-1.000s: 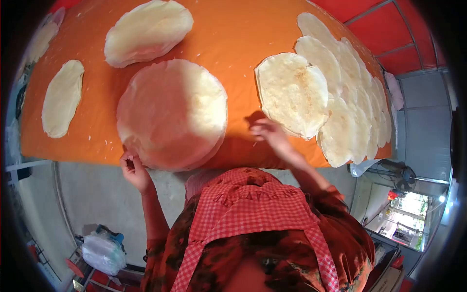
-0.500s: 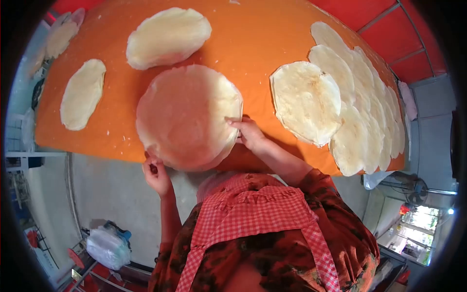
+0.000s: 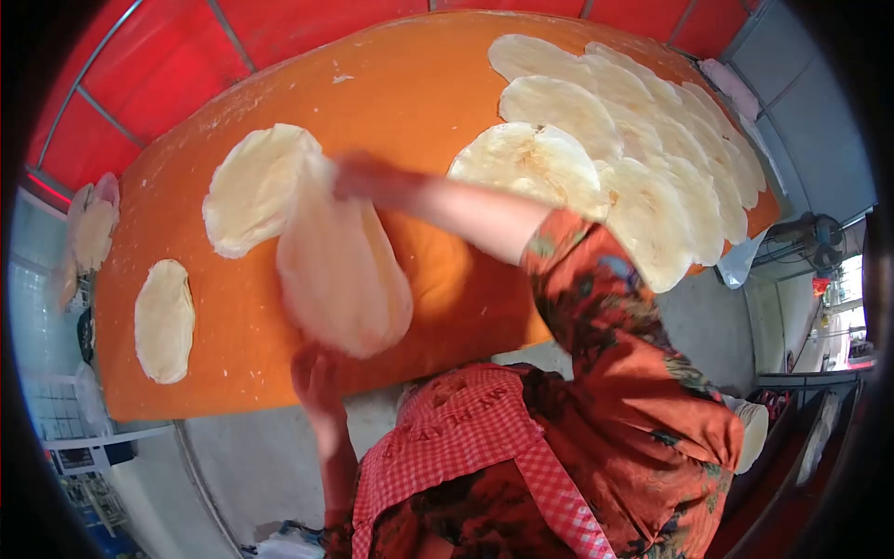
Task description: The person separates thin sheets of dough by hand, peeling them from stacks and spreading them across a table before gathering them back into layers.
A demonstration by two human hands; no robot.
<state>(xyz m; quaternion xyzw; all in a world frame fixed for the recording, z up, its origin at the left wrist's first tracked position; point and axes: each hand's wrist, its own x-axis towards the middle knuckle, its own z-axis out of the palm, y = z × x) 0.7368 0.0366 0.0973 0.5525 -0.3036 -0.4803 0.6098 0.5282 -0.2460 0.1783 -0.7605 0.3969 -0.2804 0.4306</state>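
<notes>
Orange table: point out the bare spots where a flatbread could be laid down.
Bare cloth lies between the left stack and the overlapping row. More lies between the small flatbread and the lifted flatbread held up by the right hand. The right side is crowded, the rounds overlapping.

Red panelled wall (image 3: 158,84), grey floor (image 3: 717,326), daylight.
</notes>
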